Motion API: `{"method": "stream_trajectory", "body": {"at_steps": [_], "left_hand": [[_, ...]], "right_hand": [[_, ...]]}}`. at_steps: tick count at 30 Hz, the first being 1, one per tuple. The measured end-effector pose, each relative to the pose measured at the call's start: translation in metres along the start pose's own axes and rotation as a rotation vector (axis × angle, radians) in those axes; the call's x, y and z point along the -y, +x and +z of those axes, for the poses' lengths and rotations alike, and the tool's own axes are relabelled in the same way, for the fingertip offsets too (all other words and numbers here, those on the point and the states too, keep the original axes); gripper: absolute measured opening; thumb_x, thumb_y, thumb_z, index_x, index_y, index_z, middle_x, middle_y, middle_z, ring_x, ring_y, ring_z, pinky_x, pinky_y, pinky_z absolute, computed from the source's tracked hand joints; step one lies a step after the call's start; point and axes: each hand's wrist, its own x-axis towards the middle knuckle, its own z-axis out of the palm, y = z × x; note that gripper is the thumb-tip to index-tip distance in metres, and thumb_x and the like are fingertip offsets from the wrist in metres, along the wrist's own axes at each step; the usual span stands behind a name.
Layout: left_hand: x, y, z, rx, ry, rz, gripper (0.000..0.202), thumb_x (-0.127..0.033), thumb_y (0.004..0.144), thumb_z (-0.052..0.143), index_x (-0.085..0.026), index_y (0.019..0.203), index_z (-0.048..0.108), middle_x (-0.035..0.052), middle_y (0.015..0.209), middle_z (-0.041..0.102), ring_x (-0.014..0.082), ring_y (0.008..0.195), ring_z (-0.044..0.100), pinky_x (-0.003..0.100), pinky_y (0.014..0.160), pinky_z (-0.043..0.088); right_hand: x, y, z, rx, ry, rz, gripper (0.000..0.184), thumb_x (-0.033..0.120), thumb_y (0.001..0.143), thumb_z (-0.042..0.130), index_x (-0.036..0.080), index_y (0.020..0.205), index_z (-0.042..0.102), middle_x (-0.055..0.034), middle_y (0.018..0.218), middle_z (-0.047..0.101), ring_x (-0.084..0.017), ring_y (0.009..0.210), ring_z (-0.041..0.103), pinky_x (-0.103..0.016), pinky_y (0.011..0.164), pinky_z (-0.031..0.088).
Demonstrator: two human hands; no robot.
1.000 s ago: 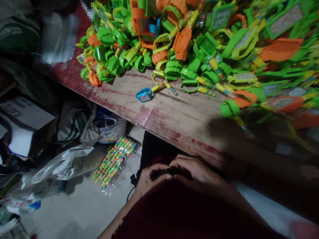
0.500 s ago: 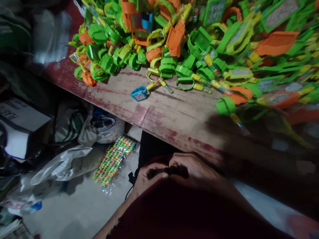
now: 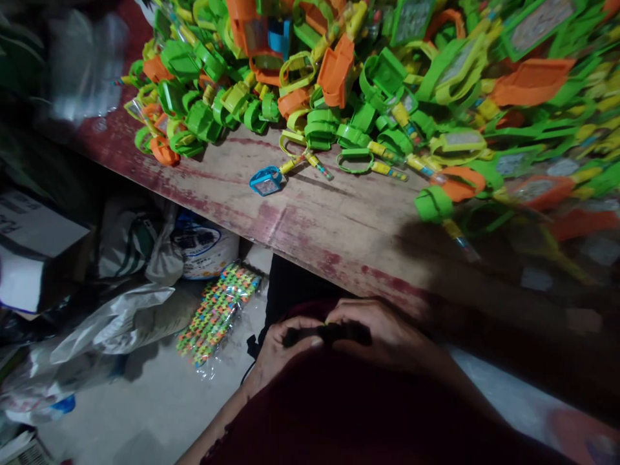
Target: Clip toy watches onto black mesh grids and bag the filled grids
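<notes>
My left hand (image 3: 279,352) and my right hand (image 3: 387,336) meet close to my body, below the table's edge. Their thumbs and fingers are closed in a pinch, fingertips almost touching. A tiny yellowish bit shows between the fingertips, too small and dim to name; deep shadow fills the palms. Ahead on the table (image 3: 310,219) lies a heap of plastic toy watches (image 3: 334,71), mostly green, yellow and orange, many with yellow-wrapped tubes of coloured beads or sweets. A blue toy watch (image 3: 266,181) rests at the heap's near side, apart from my hands.
Left of my legs, a clear packet of colourful star-like pieces (image 3: 217,313) lies on the floor. Beyond it stand a white printed sack (image 3: 206,248), a carton (image 3: 39,248) and plastic bags (image 3: 130,316). Clear plastic (image 3: 84,71) hangs at the table's far left corner.
The view has shifted slightly, so the table and heap sit a little further left. My hands keep their pinch, and a yellowish speck now shows more plainly between the fingertips.
</notes>
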Motion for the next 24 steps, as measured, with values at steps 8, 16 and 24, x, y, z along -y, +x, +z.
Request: {"method": "stream_trajectory", "body": {"at_steps": [8, 16, 24], "left_hand": [[-0.006, 0.004, 0.005, 0.015, 0.134, 0.117, 0.02, -0.035, 0.071, 0.07, -0.022, 0.085, 0.073, -0.0016, 0.081, 0.067, 0.0171, 0.081, 0.061, 0.024, 0.08, 0.047], [-0.01, 0.01, 0.009, 0.003, 0.2, 0.083, 0.027, -0.038, 0.069, 0.065, -0.018, 0.085, 0.072, -0.0011, 0.07, 0.061, 0.0128, 0.065, 0.053, 0.022, 0.062, 0.044], [-0.007, 0.01, 0.011, -0.128, 0.279, 0.105, 0.022, -0.034, 0.066, 0.061, -0.02, 0.079, 0.072, -0.0002, 0.076, 0.064, 0.0152, 0.074, 0.06, 0.026, 0.074, 0.049]], "right_hand": [[0.003, -0.01, 0.01, -0.052, -0.104, -0.048, 0.03, 0.027, 0.098, 0.04, 0.02, 0.122, 0.058, -0.0105, 0.113, 0.058, -0.021, 0.098, 0.059, -0.033, 0.088, 0.047], [-0.009, -0.006, 0.011, -0.171, -0.069, -0.095, 0.024, 0.031, 0.098, 0.048, 0.019, 0.113, 0.063, -0.0088, 0.105, 0.066, -0.019, 0.092, 0.062, -0.032, 0.083, 0.05], [-0.015, -0.011, 0.011, -0.16, -0.191, -0.051, 0.027, 0.028, 0.096, 0.048, 0.019, 0.118, 0.06, -0.0091, 0.114, 0.065, -0.019, 0.105, 0.062, -0.037, 0.094, 0.05]]}}
